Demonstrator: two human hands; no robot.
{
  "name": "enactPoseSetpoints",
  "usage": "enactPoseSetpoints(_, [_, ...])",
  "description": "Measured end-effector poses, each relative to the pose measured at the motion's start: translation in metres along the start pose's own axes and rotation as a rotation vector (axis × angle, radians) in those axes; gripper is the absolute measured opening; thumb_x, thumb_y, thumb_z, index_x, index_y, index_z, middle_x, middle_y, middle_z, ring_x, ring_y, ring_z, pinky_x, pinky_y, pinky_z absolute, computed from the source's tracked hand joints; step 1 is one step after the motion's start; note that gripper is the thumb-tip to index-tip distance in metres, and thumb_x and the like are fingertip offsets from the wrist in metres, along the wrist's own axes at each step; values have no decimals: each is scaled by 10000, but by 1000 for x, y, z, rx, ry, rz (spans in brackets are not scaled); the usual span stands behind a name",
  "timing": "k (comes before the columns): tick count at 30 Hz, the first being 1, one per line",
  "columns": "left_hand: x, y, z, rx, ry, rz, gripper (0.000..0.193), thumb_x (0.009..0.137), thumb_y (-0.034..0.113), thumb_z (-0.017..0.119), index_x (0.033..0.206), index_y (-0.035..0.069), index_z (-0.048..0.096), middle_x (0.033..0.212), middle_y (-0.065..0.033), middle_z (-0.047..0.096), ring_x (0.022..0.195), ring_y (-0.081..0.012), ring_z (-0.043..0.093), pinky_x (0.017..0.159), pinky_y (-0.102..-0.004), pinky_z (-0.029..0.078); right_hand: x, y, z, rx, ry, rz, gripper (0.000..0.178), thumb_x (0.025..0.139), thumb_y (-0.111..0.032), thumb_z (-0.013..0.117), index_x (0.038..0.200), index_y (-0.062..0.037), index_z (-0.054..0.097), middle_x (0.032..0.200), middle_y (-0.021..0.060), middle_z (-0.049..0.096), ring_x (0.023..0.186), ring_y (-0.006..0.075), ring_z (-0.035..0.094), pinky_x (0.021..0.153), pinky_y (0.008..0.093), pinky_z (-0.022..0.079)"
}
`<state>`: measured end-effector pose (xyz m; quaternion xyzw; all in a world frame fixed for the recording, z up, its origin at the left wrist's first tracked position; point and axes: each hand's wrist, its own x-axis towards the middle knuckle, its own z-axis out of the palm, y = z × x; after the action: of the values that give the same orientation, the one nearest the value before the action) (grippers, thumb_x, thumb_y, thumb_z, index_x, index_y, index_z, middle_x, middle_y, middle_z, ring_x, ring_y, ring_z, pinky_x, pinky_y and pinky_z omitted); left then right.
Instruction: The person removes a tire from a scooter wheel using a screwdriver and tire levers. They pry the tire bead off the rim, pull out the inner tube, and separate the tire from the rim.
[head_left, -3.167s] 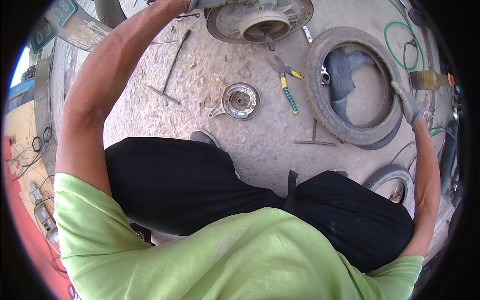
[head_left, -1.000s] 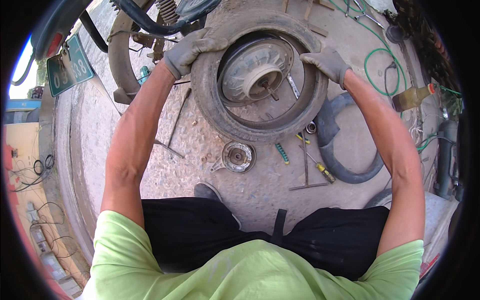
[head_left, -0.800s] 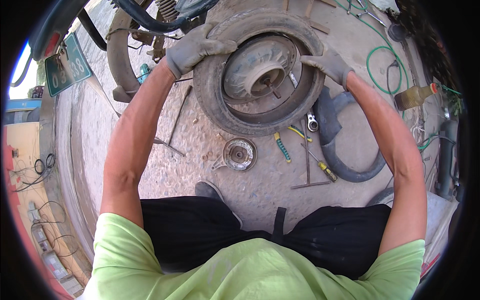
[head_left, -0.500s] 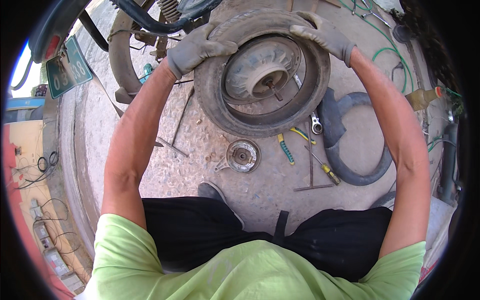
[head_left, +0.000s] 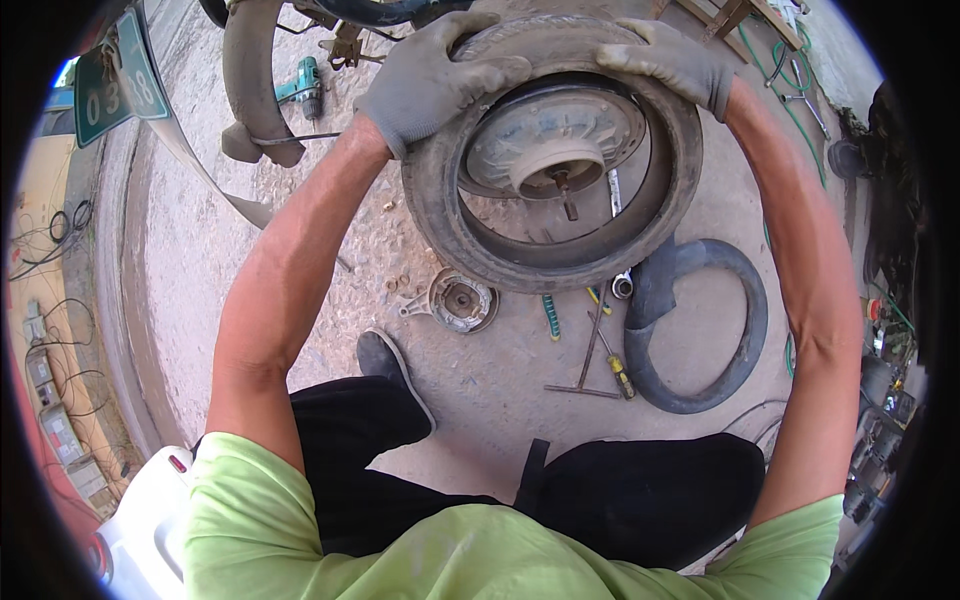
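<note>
Both my hands wear grey gloves and grip the upper part of a worn black tyre. My left hand is closed on its upper left, thumb lying over the sidewall. At the upper right, my right hand wraps the tyre with its fingers over the near face. Inside the ring a dusty grey wheel hub with a protruding axle sits toward the far side. A crescent gap separates it from the tyre's near edge. The tyre's far side is partly hidden by my gloves.
On the ground lie a round brake plate, a T-handle wrench, a yellow screwdriver, a ratchet wrench and a black inner tube. A green drill lies near the motorbike's fender. A green hose runs at right.
My hands keep their hold on the tyre, which has shifted right in view. The viewpoint has moved too, so the ground tools appear displaced and my left shoe shows more.
</note>
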<state>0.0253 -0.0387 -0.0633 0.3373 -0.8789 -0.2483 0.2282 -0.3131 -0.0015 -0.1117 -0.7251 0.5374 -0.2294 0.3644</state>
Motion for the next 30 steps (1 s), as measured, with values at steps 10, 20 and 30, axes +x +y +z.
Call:
enactPoseSetpoints(10, [-91,4,35,199,521,-217,625,956,525,772,1319,21,704,1214,-203,742,1099,-376,730,953,-463,583,8,-24,-12,52,-84,46,787,956,-488,780,1470,76,593,1342,159,715,1217,213,662,1103,361,505])
enactPoseSetpoints(20, [-152,-31,92,-462,612,-293,730,1161,595,417,1483,-39,580,1382,-188,709,1256,-302,687,1069,-441,544,2,-8,-7,3,45,-54,940,928,-581,789,1505,119,543,1424,220,682,1316,273,642,1157,375,462])
enactPoseSetpoints(30, [-138,-51,116,-1257,681,-519,716,1158,610,406,1590,48,507,1533,-120,624,1374,-206,615,1179,-363,494,21,36,-15,56,-15,-68,826,982,-485,770,1559,46,512,1474,161,648,1351,225,610,1162,362,477])
